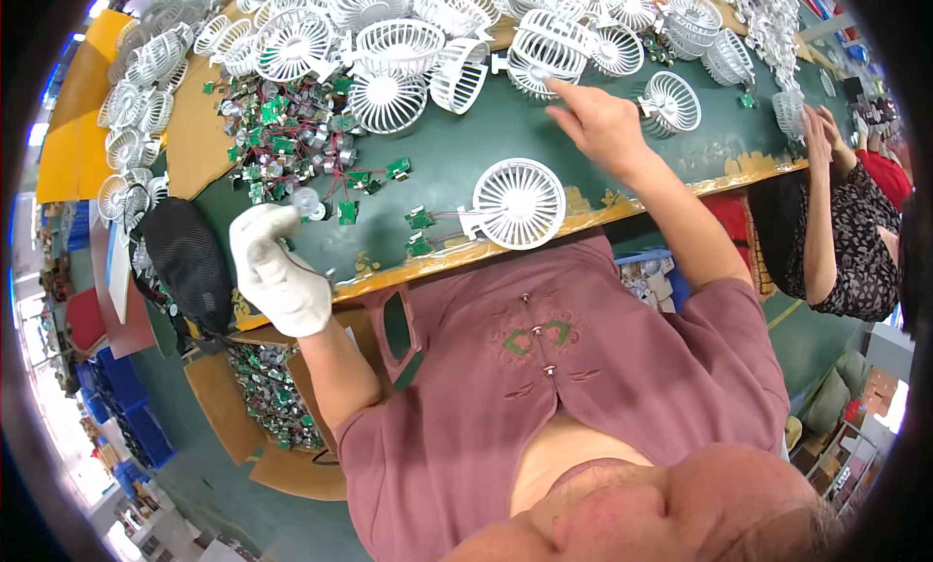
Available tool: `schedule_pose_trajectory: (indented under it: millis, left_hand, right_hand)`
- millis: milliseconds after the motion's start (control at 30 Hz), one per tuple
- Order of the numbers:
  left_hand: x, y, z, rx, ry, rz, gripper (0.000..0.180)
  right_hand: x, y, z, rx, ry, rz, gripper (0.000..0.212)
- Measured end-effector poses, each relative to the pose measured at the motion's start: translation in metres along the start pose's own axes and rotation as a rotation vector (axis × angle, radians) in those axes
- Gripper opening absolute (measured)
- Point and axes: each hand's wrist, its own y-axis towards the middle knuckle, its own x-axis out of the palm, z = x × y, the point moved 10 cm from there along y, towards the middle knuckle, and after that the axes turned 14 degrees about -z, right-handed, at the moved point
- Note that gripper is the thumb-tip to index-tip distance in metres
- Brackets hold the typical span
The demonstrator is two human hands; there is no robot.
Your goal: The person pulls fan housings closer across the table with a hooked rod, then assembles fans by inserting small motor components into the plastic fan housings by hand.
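My right hand is bare and reaches to the far side of the green table. Its index finger is stretched out at the near edge of a white fan cage, with the thumb held apart. My left hand wears a white glove and is at the table's near edge, fingers bent inward; what they hold, if anything, is hidden. Beside it lies a heap of small motors with green circuit boards and red wires. Between my hands a round white fan cage lies flat, with wired green boards at its left.
White fan cages are piled along the table's far side. A black mesh bag is left of my gloved hand. Below it stands a carton of circuit boards. Another person's hands work at the far right. The table edge has worn yellow tape.
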Motion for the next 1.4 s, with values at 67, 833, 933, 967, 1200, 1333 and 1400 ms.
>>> schedule_pose_trajectory:
  millis: [67,833,933,967,1200,1333,1400]
  left_hand:
    - [0.014,-0.008,-0.01,-0.086,-0.215,-0.046,0.064]
    - [0.08,-0.03,0.016,-0.026,-0.817,-0.228,0.052]
    - [0.089,-0.029,0.031,0.035,-0.773,-0.283,0.05]
    - [0.094,-0.03,0.035,0.017,-0.805,-0.285,0.051]
    - [0.119,-0.027,0.09,0.161,-0.752,-0.557,0.061]
    - [0.121,-0.03,0.082,0.119,-0.809,-0.544,0.056]
    - [0.124,-0.032,0.075,0.036,-0.831,-0.623,0.033]
  right_hand:
    - [0.028,0.001,0.027,0.208,-0.188,-0.189,0.021]
    - [-0.022,-0.047,-0.112,-0.245,0.112,-0.352,0.022]
    - [-0.022,-0.047,-0.109,-0.183,0.176,-0.371,0.025]
    - [-0.033,-0.044,-0.109,-0.184,0.192,-0.289,0.029]
    - [-0.012,-0.017,-0.123,-0.128,0.812,-0.493,0.041]
    - [-0.025,-0.01,-0.119,-0.18,0.863,-0.376,0.032]
    - [0.005,-0.023,-0.109,0.207,1.262,-0.729,0.025]
